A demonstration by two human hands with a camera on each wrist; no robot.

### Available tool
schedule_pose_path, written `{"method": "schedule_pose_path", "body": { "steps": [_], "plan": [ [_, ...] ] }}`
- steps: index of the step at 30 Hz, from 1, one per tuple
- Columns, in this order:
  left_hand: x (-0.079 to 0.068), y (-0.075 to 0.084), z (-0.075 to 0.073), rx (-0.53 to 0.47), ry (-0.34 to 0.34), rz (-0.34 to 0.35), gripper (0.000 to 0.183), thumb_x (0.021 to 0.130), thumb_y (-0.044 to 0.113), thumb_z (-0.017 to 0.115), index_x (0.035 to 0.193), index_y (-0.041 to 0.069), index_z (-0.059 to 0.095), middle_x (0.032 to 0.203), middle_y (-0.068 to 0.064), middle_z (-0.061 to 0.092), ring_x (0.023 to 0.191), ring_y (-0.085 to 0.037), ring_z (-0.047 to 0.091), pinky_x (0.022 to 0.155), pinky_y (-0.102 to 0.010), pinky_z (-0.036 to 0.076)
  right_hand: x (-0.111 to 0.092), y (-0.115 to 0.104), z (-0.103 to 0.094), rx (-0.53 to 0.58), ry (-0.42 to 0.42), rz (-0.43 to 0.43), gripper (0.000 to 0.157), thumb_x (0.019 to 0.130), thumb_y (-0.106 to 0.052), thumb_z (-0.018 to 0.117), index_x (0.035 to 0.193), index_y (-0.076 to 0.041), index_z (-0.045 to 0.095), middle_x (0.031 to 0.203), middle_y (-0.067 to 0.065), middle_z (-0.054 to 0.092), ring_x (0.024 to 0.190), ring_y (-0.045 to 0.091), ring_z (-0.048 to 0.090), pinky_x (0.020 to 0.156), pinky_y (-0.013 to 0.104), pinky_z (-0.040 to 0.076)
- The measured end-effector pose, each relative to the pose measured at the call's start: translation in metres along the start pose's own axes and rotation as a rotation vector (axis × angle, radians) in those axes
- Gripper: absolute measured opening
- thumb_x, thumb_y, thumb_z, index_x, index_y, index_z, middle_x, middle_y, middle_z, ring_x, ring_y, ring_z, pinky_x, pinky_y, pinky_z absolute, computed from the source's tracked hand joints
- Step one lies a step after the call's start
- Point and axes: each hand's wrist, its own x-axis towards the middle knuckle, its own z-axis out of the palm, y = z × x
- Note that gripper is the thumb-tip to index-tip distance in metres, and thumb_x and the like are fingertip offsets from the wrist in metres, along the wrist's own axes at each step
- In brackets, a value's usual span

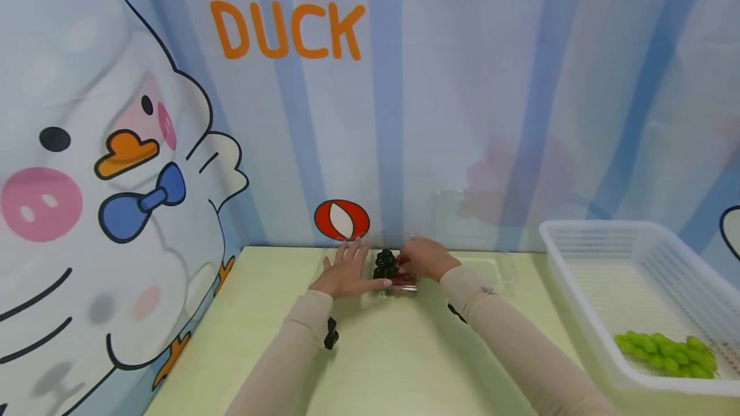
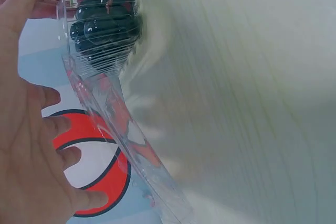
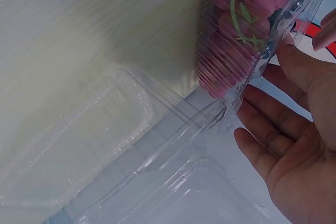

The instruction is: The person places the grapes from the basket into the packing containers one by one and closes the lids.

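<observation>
Beyond both sleeves (image 1: pixel 514 332), noted left hand (image 1: pixel 345 275) spread, right hand (image 1: pixel 428 259) touching clear container (image 2: pixel 102 59), cannot tell whether gripping; could tip, spilling grapes (image 1: pixel 385 262), if pressed unevenly.

Head camera looks forward, down; nearer wrist cameras share the grape box (image 2: pixel 111 64)
</observation>
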Motion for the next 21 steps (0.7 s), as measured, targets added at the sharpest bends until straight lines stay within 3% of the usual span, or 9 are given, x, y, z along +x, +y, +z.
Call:
{"method": "schedule_pose_path", "body": {
  "steps": [8, 16, 21],
  "plan": [
    [-0.009, -0.001, -0.002, -0.036, 0.022, 0.020, 0.102, 0.077, 0.086, 0.038, 0.156, 0.029, 0.009, 0.162, 0.000, 0.011, 0.147, -0.034, 0.013, 0.106, -0.071, 0.021, 0.005, 0.006, 0.000, 0.061, 0.062, 0.043, 0.011, 0.087, -0.020, 0.071, 0.083, -0.011, 0.077, 0.080, -0.001, 0.070, 0.072, 0.013, 0.062, 0.070, 0.034, 0.053],
    [-0.012, 0.003, -0.005, -0.026, 0.057, 0.061, 0.089, 0.086, 0.075, 0.039, 0.155, 0.020, 0.022, 0.159, -0.002, 0.023, 0.144, -0.033, 0.024, 0.104, -0.061, 0.034, 0.006, 0.015, -0.002, 0.068, 0.152, 0.158, 0.024, 0.092, -0.012, 0.064, 0.113, -0.003, 0.069, 0.113, 0.013, 0.068, 0.106, 0.030, 0.063, 0.090, 0.043, 0.052],
    [-0.016, 0.006, -0.006, -0.088, 0.107, 0.070, 0.083, 0.089, 0.071, 0.040, 0.152, 0.019, 0.030, 0.156, -0.002, 0.031, 0.143, -0.028, 0.029, 0.108, -0.051, 0.036, 0.008, 0.020, -0.004, 0.056, 0.207, 0.210, 0.026, 0.090, -0.008, 0.065, 0.115, 0.001, 0.067, 0.113, 0.017, 0.067, 0.106, 0.032, 0.062, 0.091, 0.043, 0.051]
  ]
}}
